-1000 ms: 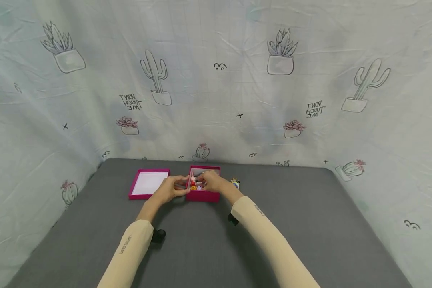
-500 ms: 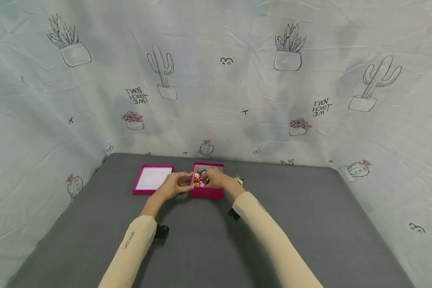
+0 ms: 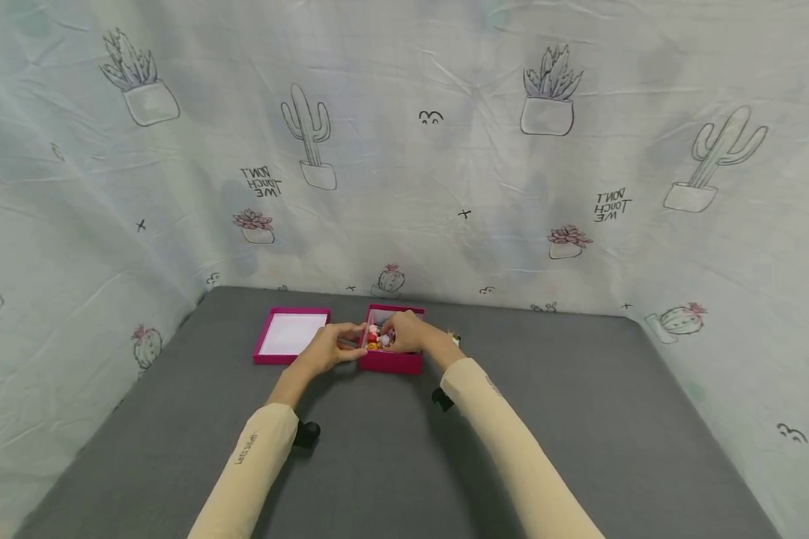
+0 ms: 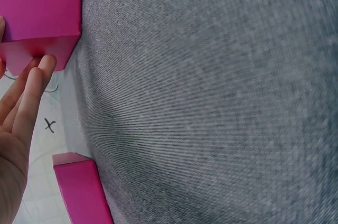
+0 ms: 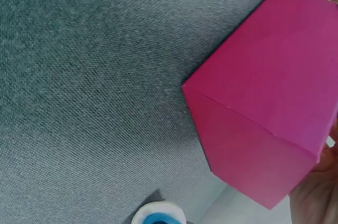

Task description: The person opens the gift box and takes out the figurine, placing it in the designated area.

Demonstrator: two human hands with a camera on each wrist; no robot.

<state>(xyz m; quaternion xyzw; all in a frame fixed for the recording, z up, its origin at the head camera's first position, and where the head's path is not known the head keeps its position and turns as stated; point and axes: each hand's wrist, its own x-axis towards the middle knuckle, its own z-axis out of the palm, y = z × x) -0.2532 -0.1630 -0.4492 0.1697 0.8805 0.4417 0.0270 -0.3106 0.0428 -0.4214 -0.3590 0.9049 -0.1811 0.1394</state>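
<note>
An upright magenta box point(image 3: 391, 364) stands open-topped at the back of the table, with several small colourful figurines point(image 3: 373, 337) inside. My left hand point(image 3: 326, 348) touches the box's left side. In the left wrist view, its fingers point(image 4: 33, 89) lie nearly straight against the magenta wall. My right hand point(image 3: 406, 332) reaches over the rim into the box, fingertips down among the figurines. The right wrist view shows the box's outer walls point(image 5: 264, 71) hiding those fingertips, so I cannot tell whether they hold a figurine.
Left of the box lies its magenta lid point(image 3: 288, 334), white inside facing up. Another small figurine point(image 3: 454, 336) stands right of the box, partly behind my right forearm; its white-and-blue base point(image 5: 158, 214) shows in the right wrist view. Behind the grey table point(image 3: 377, 457) hangs a cactus-print cloth point(image 3: 391, 172).
The head view has shifted, so everything sits a little farther right. My right hand has moved slightly inside the box, uncovering more of a pale purple figurine. The left hand stays at the box's side.
</note>
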